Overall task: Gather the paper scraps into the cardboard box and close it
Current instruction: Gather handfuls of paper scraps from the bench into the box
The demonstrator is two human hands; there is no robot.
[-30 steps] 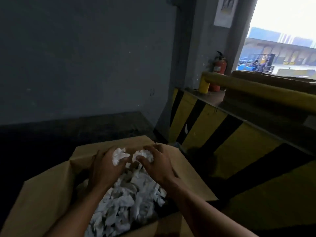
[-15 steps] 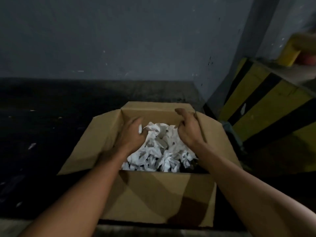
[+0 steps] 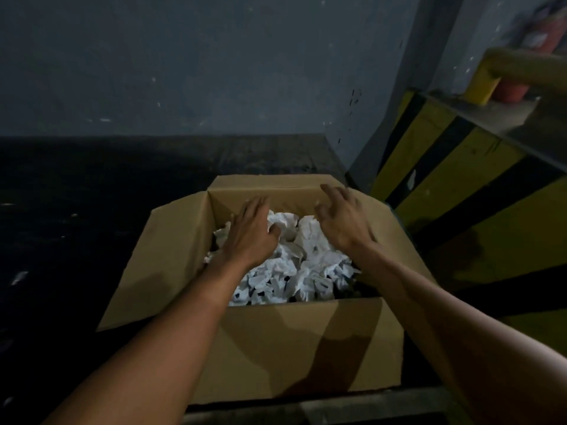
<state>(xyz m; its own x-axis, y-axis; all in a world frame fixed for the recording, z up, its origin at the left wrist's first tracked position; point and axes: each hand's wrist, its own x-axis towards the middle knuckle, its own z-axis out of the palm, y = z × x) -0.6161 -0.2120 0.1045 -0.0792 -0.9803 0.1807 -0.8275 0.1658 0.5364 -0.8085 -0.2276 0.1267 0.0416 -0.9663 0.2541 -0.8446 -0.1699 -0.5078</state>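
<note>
An open brown cardboard box [image 3: 294, 342] stands on the dark floor in front of me, all its flaps spread outward. Inside it lies a heap of crumpled white paper scraps [image 3: 294, 271]. My left hand [image 3: 251, 231] rests palm down on the far left of the heap, fingers stretched flat. My right hand [image 3: 340, 219] hovers over the far right of the heap, fingers spread and slightly curled, holding nothing. Both forearms reach over the box's near wall.
A grey wall rises behind the box. To the right runs a yellow and black striped barrier [image 3: 454, 179] with a yellow rail [image 3: 506, 69] and a red fire extinguisher [image 3: 521, 50] behind it. A few white scraps [image 3: 19, 277] lie on the dark floor at left.
My hands let go of the scraps they held a second ago and opened over the heap. My view swung down and left onto the box.
</note>
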